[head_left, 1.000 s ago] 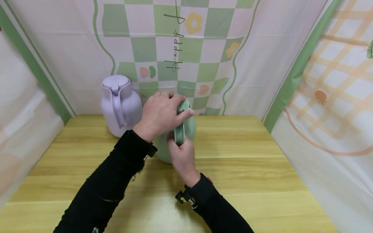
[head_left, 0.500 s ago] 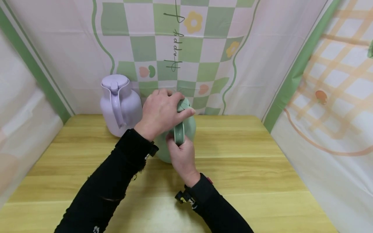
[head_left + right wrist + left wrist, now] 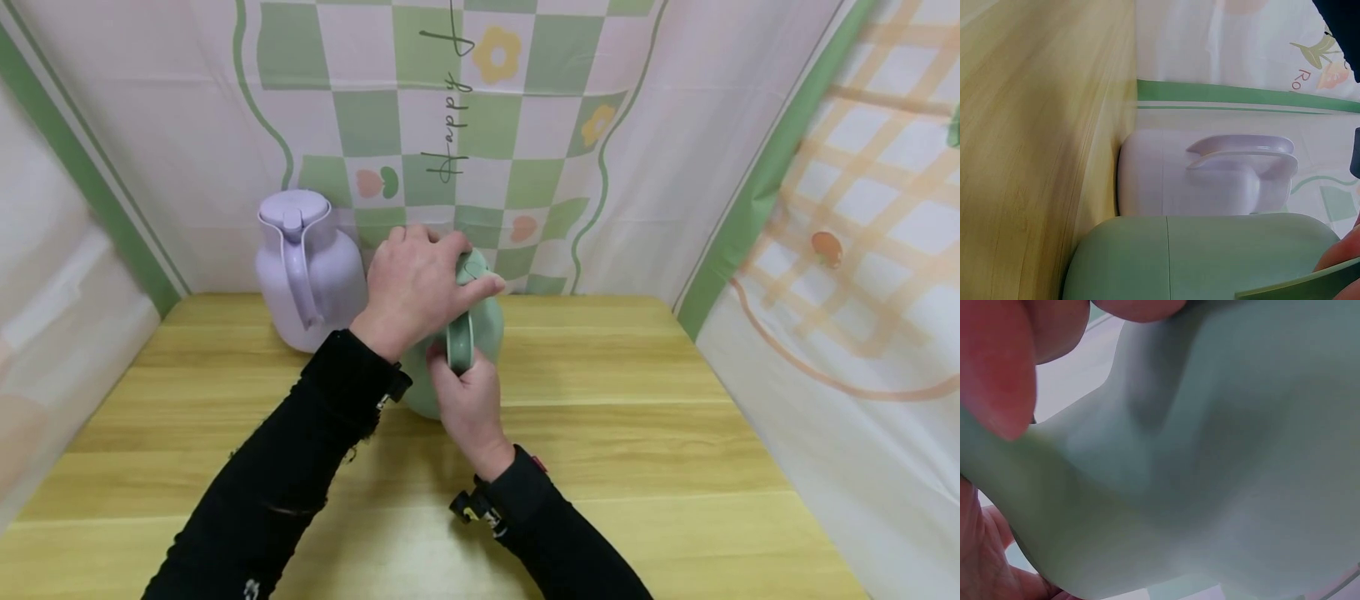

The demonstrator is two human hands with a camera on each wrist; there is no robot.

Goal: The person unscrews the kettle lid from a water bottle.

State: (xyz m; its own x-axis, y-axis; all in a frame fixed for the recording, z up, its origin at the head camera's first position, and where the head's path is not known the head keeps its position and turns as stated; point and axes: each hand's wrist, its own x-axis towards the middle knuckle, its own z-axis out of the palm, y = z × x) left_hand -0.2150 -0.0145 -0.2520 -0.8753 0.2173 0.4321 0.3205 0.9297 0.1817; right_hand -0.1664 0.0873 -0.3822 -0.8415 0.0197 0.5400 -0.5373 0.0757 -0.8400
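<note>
A pale green thermos jug (image 3: 491, 327) stands upright on the table near its back edge. My right hand (image 3: 474, 408) grips the jug's handle (image 3: 460, 343) from the near side. Over the top, my left hand (image 3: 415, 285) holds the neck and lid (image 3: 471, 265), its thumb stretched across to the right; most of the lid is covered by that hand. The left wrist view is filled by the curved green jug (image 3: 1210, 462), with fingertips at upper left. In the right wrist view the jug (image 3: 1122, 259) runs along the bottom, and only a bit of the right hand shows.
A lilac thermos jug (image 3: 311, 275) stands to the left of the green one, close to the fabric backdrop (image 3: 367, 125). The wooden table (image 3: 637, 467) stretches out in front, and printed fabric hangs on both sides.
My left hand has shifted very slightly at the top of the jug, its thumb and forearm edging right. The right hand and the green jug stay in place.
</note>
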